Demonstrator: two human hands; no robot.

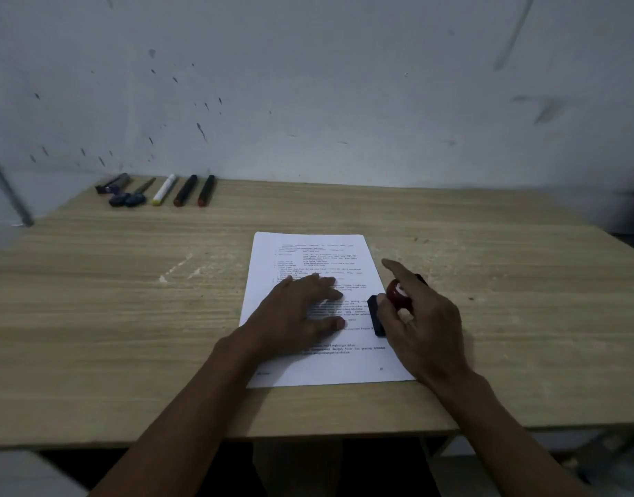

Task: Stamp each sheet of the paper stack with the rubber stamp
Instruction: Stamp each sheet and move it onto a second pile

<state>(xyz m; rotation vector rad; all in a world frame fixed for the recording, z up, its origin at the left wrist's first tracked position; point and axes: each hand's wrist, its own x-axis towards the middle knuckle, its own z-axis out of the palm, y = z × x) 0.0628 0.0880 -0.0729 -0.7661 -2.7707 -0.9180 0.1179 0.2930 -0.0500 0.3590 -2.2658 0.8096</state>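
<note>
Your left hand (301, 310) lies spread flat on the paper stack (319, 306) at the centre of the bench (129, 317). Your right hand (421, 321) grips the rubber stamp (398, 294) at the stack's right edge, index finger pointing out.

I'm seeing a dim, bluish, grainy view — the edges bow and smear, and the surface (129, 317) shows only soft shadows.
</note>
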